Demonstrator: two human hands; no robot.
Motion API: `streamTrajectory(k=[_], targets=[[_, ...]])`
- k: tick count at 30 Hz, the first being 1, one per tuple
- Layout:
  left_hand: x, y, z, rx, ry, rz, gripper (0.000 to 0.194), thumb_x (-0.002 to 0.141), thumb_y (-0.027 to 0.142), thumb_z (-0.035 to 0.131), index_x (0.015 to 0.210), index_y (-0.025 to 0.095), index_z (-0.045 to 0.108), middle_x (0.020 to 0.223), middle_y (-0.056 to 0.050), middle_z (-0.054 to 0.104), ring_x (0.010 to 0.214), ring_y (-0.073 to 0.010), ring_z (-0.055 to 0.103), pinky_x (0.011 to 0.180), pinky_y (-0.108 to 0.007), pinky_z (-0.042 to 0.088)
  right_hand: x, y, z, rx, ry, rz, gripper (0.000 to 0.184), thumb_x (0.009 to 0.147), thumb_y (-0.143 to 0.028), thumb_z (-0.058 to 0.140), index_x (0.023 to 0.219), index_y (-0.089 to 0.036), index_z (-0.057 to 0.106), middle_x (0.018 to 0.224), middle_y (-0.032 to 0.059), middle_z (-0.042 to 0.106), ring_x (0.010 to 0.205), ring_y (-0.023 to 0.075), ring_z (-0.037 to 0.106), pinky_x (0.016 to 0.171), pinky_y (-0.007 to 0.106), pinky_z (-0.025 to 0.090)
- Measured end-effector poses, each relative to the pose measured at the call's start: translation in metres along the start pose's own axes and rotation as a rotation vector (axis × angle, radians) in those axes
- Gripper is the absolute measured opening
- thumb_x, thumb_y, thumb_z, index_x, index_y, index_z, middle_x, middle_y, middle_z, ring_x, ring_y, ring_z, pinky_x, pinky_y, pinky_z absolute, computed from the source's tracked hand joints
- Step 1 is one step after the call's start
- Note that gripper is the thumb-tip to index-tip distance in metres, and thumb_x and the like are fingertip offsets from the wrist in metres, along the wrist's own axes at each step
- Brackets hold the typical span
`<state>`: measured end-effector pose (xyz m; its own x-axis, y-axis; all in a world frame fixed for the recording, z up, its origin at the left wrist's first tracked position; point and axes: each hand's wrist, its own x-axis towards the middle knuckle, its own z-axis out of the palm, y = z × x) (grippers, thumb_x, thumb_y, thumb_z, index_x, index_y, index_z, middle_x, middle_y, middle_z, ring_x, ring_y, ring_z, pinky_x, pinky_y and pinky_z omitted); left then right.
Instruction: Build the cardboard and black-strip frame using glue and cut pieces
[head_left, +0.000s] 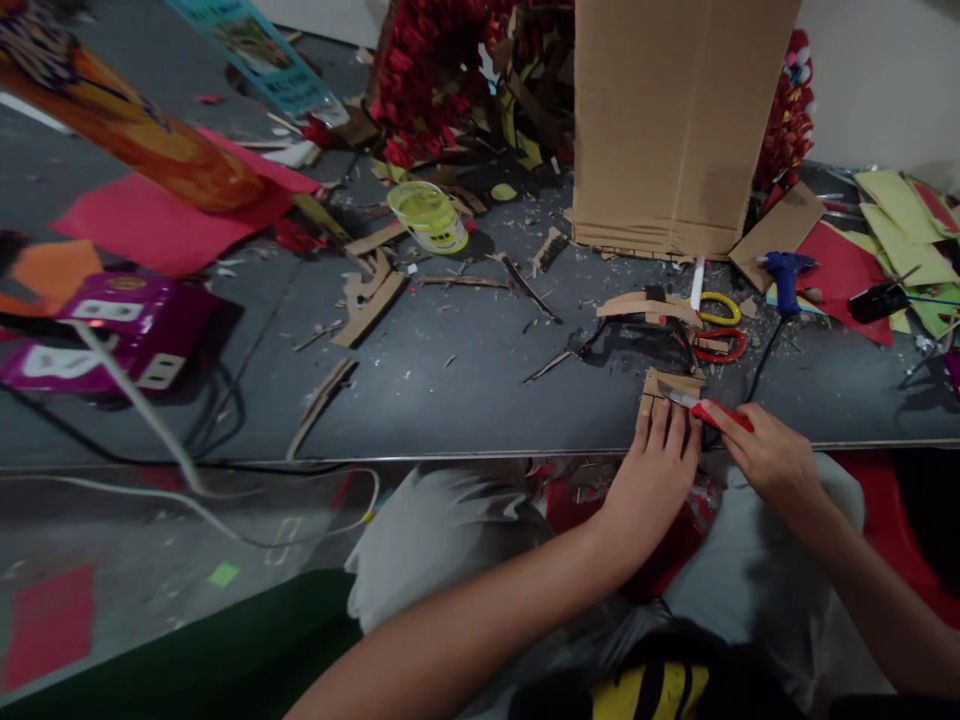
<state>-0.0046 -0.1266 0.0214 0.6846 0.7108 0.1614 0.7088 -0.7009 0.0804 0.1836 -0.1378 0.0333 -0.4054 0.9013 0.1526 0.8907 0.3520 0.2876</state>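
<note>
A small piece of brown cardboard (pixel 679 382) lies at the table's front edge. My left hand (pixel 664 455) rests flat on it, fingers stretched out and pointing away from me. In my right hand (pixel 772 455) is a red utility knife (pixel 721 412), gripped by its handle. Its blade points left over the cardboard, just beyond my left fingertips; I cannot tell whether it touches. Behind the cardboard stands a curved cardboard strip with black parts (pixel 649 306). Scissors with one yellow and one red handle loop (pixel 718 345) lie right beside that strip.
A large cardboard box (pixel 667 130) stands at the back. Right of it lies a blue glue gun (pixel 786 275) with its cord trailing forward. A yellowish plastic tub (pixel 431 215), cardboard scraps (pixel 375 305) and a purple power strip (pixel 142 325) occupy the left. Cables hang over the front edge.
</note>
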Motion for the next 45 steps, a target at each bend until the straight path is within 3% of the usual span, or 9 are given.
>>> streamTrajectory(k=[9,21,37,45], targets=[[0.001,0.001,-0.001,0.005,-0.007,0.003,0.044,0.092,0.018,0.037,0.133,0.008,0.051,0.136,-0.019,0.053,0.128,-0.0306,0.048,0.103,-0.046,0.045,-0.008,0.004,-0.004,-0.013,-0.06,0.027,0.038,0.095,-0.026,0.044,0.132,-0.031,0.052,0.081,0.0015,0.058,0.069,0.0109,0.052,0.058,0.023,0.034],[0.001,0.0,-0.003,-0.002,-0.031,-0.001,0.044,0.092,0.018,0.039,0.133,0.01,0.051,0.138,-0.02,0.051,0.128,-0.0317,0.048,0.102,-0.046,0.045,-0.016,0.004,-0.015,-0.104,-0.035,-0.005,0.038,0.095,-0.021,0.041,0.131,-0.025,0.053,0.079,0.0023,0.057,0.065,0.0118,0.048,0.06,0.024,0.034],[0.001,0.0,-0.001,-0.042,-0.048,-0.004,0.044,0.091,0.018,0.042,0.134,0.01,0.05,0.14,-0.023,0.047,0.129,-0.0323,0.047,0.103,-0.047,0.044,-0.046,0.021,-0.006,-0.164,-0.153,0.105,0.049,0.09,-0.017,0.047,0.136,-0.034,0.045,0.084,0.0009,0.059,0.066,0.011,0.053,0.058,0.023,0.035],[0.001,0.0,-0.002,-0.018,-0.033,0.001,0.043,0.091,0.019,0.041,0.132,0.009,0.052,0.138,-0.021,0.05,0.128,-0.0326,0.048,0.102,-0.047,0.045,-0.052,0.015,-0.012,-0.087,0.004,0.129,0.043,0.092,-0.024,0.048,0.134,-0.033,0.049,0.092,0.0011,0.064,0.069,0.0088,0.056,0.061,0.021,0.037]])
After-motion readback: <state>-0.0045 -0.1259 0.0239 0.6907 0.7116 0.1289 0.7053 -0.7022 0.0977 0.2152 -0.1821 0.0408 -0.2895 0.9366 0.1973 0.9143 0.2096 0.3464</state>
